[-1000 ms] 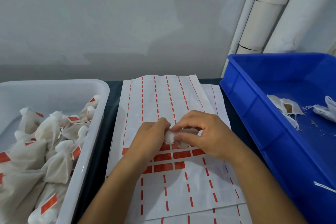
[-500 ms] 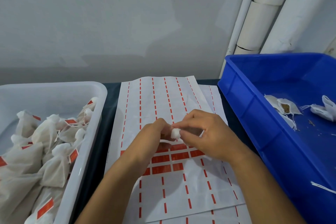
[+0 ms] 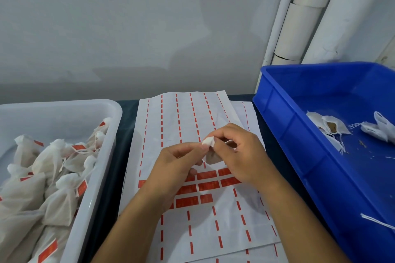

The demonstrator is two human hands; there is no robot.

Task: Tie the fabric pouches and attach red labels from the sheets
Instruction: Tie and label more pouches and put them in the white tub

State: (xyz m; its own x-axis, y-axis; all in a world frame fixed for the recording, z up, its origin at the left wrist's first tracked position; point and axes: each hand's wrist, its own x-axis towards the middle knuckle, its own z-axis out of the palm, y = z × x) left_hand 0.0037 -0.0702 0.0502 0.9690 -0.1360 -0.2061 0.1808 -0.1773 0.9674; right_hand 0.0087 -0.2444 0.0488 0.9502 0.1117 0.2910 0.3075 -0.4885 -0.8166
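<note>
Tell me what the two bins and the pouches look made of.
Blue rectangular bin: moulded plastic, glossy, with ribbed walls. White rounded bin: plastic, smooth and slightly translucent. Small white pouches: thin fabric, probably non-woven, matte, gathered into soft creases.

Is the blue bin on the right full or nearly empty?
Nearly empty: the blue bin shows mostly bare floor, with only a few pouches and crumbs.
</note>
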